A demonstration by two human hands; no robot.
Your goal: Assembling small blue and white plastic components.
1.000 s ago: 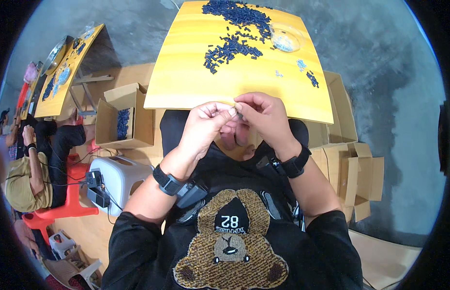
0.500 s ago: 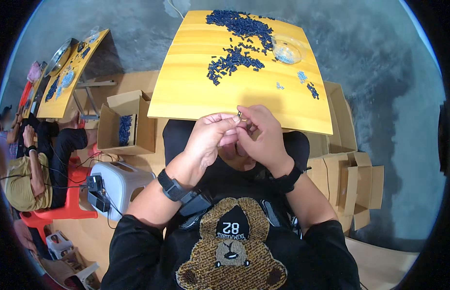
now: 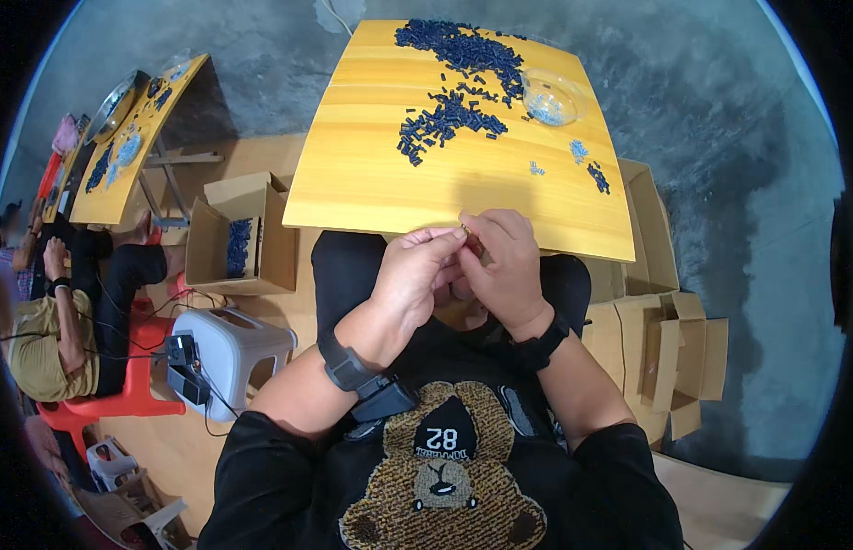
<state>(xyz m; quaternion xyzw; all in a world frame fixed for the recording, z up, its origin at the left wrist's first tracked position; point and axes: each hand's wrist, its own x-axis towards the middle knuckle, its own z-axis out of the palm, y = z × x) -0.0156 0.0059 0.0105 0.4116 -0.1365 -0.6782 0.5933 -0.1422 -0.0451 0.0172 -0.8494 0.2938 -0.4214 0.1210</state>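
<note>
My left hand (image 3: 411, 277) and my right hand (image 3: 507, 275) meet just off the near edge of the yellow table (image 3: 353, 188). Both are closed, thumbs and forefingers pinched around a small dark piece (image 3: 465, 229), mostly hidden by the fingertips. On the tabletop lie a big heap of short dark cylinders (image 3: 463, 48) and a looser one (image 3: 445, 121) nearer me. To the right stands a clear round bowl (image 3: 573, 108) with small silvery parts in it. Nearer me are two little clusters of silvery parts (image 3: 579, 151) and a small group of dark pieces (image 3: 599, 177).
An open cardboard box (image 3: 278, 247) holding dark pieces stands left of the table; more open cartons (image 3: 688, 357) stand at the right. A grey-blue stool (image 3: 229, 353) with black cabled devices is on my left. Farther left, a person (image 3: 73, 339) sits by another yellow table (image 3: 124, 183).
My joined hands have dropped slightly toward me and shifted a little right. The small piece shows less between the fingertips than before.
</note>
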